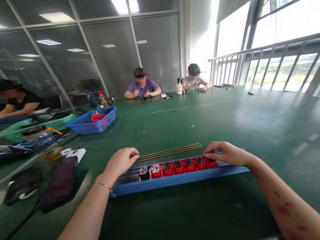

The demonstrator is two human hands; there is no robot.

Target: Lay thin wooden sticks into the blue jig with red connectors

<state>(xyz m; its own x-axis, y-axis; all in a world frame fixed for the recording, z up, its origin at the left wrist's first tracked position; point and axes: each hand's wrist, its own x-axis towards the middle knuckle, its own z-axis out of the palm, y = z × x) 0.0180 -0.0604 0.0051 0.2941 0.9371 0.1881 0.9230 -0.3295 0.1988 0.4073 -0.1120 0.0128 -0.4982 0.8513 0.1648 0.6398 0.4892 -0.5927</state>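
Note:
A long blue tray (176, 180) lies across the green table in front of me. In it stands a row of several red blocks (178, 168) with dark or pale tops, and a black block (144, 174) at the row's left end. My right hand (228, 153) is over the tray's right part, fingers closed at the rightmost red block and partly hiding it. Behind the tray's left part is my left hand (121, 162), fingers curled together by the left ends of thin brass-coloured rods (171, 151). What its fingertips hold, if anything, is hidden. The rods lie just behind the tray.
To the left are a dark pouch (56, 184), a lidded jar (40, 140), a blue basket (95, 124) and a green basket (11, 133) with cables. Several people sit at the table's far side. A metal railing (277, 49) runs along the windows at right.

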